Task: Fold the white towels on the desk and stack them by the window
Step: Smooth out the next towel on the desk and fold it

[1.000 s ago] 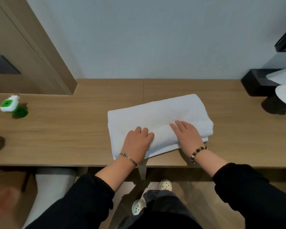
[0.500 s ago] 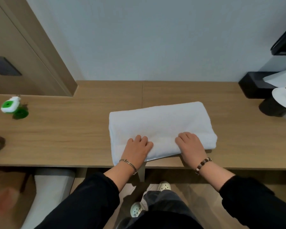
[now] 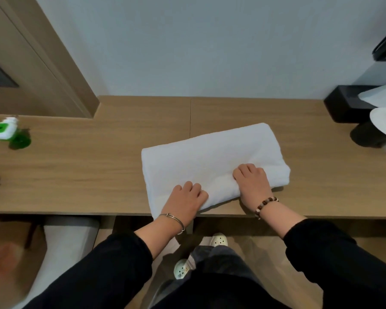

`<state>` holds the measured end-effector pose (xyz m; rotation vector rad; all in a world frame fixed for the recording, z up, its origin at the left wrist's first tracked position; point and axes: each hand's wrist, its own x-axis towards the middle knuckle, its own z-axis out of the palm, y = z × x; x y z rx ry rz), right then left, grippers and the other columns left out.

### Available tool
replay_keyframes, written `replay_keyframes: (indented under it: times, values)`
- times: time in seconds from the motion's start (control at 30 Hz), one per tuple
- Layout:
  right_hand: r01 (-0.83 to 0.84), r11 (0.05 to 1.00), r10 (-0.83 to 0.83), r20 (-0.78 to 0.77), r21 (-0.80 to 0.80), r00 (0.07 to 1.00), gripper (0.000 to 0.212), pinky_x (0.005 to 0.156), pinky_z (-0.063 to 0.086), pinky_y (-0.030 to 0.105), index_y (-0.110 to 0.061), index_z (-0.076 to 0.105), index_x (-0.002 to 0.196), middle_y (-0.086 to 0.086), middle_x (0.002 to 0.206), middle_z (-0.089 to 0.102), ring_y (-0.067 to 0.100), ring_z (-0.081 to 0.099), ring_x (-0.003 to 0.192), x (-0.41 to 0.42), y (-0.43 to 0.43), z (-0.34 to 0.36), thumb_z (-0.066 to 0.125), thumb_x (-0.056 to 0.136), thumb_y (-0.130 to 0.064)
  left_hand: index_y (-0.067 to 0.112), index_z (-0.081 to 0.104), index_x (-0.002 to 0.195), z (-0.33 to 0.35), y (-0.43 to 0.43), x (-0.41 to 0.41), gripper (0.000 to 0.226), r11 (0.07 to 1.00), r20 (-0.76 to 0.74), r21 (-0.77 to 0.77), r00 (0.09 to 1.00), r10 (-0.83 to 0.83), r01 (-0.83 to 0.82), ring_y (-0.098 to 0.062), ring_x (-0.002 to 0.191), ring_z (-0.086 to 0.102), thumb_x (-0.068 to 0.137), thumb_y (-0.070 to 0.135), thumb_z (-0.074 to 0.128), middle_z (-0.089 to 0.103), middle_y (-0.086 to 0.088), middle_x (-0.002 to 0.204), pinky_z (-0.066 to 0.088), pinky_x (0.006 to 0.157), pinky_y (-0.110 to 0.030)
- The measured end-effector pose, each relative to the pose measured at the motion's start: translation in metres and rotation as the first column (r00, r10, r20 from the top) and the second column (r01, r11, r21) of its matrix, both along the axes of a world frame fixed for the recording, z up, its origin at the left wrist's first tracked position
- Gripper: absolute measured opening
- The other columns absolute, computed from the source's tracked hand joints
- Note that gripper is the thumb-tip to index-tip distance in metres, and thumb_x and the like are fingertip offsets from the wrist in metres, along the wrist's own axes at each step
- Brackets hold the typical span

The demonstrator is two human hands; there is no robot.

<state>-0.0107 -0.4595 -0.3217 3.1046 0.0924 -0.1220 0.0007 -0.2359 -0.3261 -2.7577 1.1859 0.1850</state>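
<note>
Step in hand: folding, with the towel (image 3: 210, 157) already reduced to a thick oblong. It lies on the desk (image 3: 76, 170) right of centre, slightly askew, its near left corner at the desk's front edge.

Left hand (image 3: 184, 201): knuckles up and fingers curled, grasping the towel's near left corner. Right hand (image 3: 252, 182): fingers curled into the cloth further right, bunching a small ridge of it. Both are clenched on the towel; neither is released.

Judgement: either a last fold or a lift is being set up (which of the two cannot be told from the hold alone). The next move calls for both hands to keep the layers pinched together so the bundle does not fall open, and then for a carry to the window. No window is in view, and no other towel.

Surface and room, from the left: a green-and-white bottle (image 3: 2, 130) stands at the far left of the desk, well apart from the towel. A wooden panel (image 3: 42, 63) rises behind that end and a plain pale wall (image 3: 210, 41) behind the rest. A seam (image 3: 190, 117) divides the desktop near the middle. At the far right sits a black tissue box (image 3: 341, 103), with a dark, white-topped container (image 3: 383, 127) just in front of it.
</note>
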Motion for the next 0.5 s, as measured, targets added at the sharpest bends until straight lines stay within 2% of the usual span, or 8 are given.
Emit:
replay_keyframes:
  times: [0.13, 0.2, 0.27, 0.33, 0.4, 0.43, 0.47, 0.5]
  values:
    - [-0.023, 0.999, 0.023, -0.020, -0.029, 1.000, 0.035, 0.088, 0.039, 0.033, -0.022, 0.052, 0.108, 0.001, 0.114, 0.053, 0.020, 0.047, 0.102, -0.003, 0.001, 0.002, 0.068, 0.076, -0.019, 0.016, 0.047, 0.108, 0.005, 0.009, 0.015, 0.043, 0.995, 0.086, 0.051, 0.992, -0.092, 0.088, -0.022, 0.081, 0.046, 0.071, 0.013, 0.069, 0.053, -0.007, 0.101, 0.032, 0.062, -0.031]
    - [-0.082, 0.996, 0.080, -0.064, -0.018, 0.995, 0.034, 0.087, 0.038, 0.031, -0.023, 0.050, 0.110, -0.002, 0.113, 0.050, 0.018, 0.044, 0.101, 0.001, 0.000, 0.006, 0.064, 0.078, -0.027, 0.016, 0.049, 0.110, 0.012, 0.014, 0.032, 0.037, 0.996, 0.125, 0.067, 0.990, -0.062, 0.054, -0.023, 0.085, 0.048, 0.076, 0.012, 0.062, 0.054, -0.006, 0.104, 0.033, 0.066, -0.031]
    - [-0.124, 0.986, 0.137, -0.116, 0.108, 0.984, 0.032, 0.081, 0.036, 0.028, -0.025, 0.050, 0.106, -0.005, 0.107, 0.047, 0.013, 0.040, 0.095, 0.015, -0.002, 0.018, 0.058, 0.080, -0.042, 0.016, 0.041, 0.118, 0.015, 0.019, 0.051, 0.034, 0.995, 0.109, 0.095, 0.993, -0.041, 0.031, -0.025, 0.096, 0.044, 0.086, 0.012, 0.047, 0.046, -0.007, 0.116, 0.031, 0.074, -0.033]
    - [-0.039, 0.951, 0.083, -0.130, 0.305, 0.988, 0.032, 0.078, 0.034, 0.029, -0.024, 0.057, 0.101, -0.005, 0.103, 0.048, 0.016, 0.044, 0.096, 0.030, -0.004, 0.033, 0.046, 0.087, -0.050, 0.017, 0.040, 0.118, 0.017, 0.023, 0.062, 0.032, 0.989, 0.080, 0.117, 0.992, -0.102, 0.092, -0.025, 0.098, 0.042, 0.089, 0.029, 0.044, 0.044, -0.006, 0.117, 0.031, 0.074, -0.034]
    - [0.057, 0.946, -0.076, 0.046, 0.319, 0.996, 0.037, 0.092, 0.033, 0.038, -0.021, 0.058, 0.114, 0.005, 0.124, 0.048, 0.027, 0.042, 0.116, 0.037, -0.007, 0.032, 0.038, 0.093, -0.044, 0.019, 0.043, 0.115, 0.020, 0.024, 0.063, 0.043, 0.982, 0.056, 0.118, 0.986, -0.157, 0.150, -0.022, 0.094, 0.042, 0.088, 0.053, 0.039, 0.046, -0.003, 0.113, 0.031, 0.070, -0.032]
    - [0.117, 0.967, -0.135, 0.064, 0.226, 0.989, 0.042, 0.104, 0.026, 0.045, -0.023, 0.048, 0.131, 0.009, 0.144, 0.035, 0.030, 0.030, 0.133, 0.036, -0.007, 0.028, 0.034, 0.096, -0.042, 0.020, 0.046, 0.114, 0.023, 0.023, 0.062, 0.048, 0.985, 0.045, 0.101, 0.988, -0.147, 0.141, -0.021, 0.092, 0.043, 0.089, 0.059, 0.034, 0.048, -0.002, 0.110, 0.031, 0.069, -0.031]
    - [0.162, 0.979, -0.164, 0.007, 0.121, 0.987, 0.051, 0.113, 0.013, 0.049, -0.026, 0.027, 0.146, 0.008, 0.157, 0.013, 0.028, 0.011, 0.144, 0.032, -0.005, 0.021, 0.028, 0.098, -0.043, 0.020, 0.050, 0.111, 0.026, 0.020, 0.061, 0.048, 0.993, 0.035, 0.065, 0.995, -0.098, 0.095, -0.020, 0.091, 0.044, 0.091, 0.059, 0.030, 0.050, -0.001, 0.107, 0.032, 0.068, -0.030]
    - [0.181, 0.982, -0.178, -0.053, 0.061, 0.983, 0.058, 0.115, 0.001, 0.050, -0.028, 0.005, 0.151, 0.005, 0.160, -0.006, 0.026, -0.005, 0.146, 0.027, -0.003, 0.011, 0.021, 0.099, -0.045, 0.019, 0.054, 0.106, 0.030, 0.015, 0.061, 0.047, 1.000, 0.030, 0.019, 0.999, -0.024, 0.024, -0.019, 0.090, 0.044, 0.094, 0.056, 0.028, 0.052, -0.001, 0.104, 0.033, 0.068, -0.030]
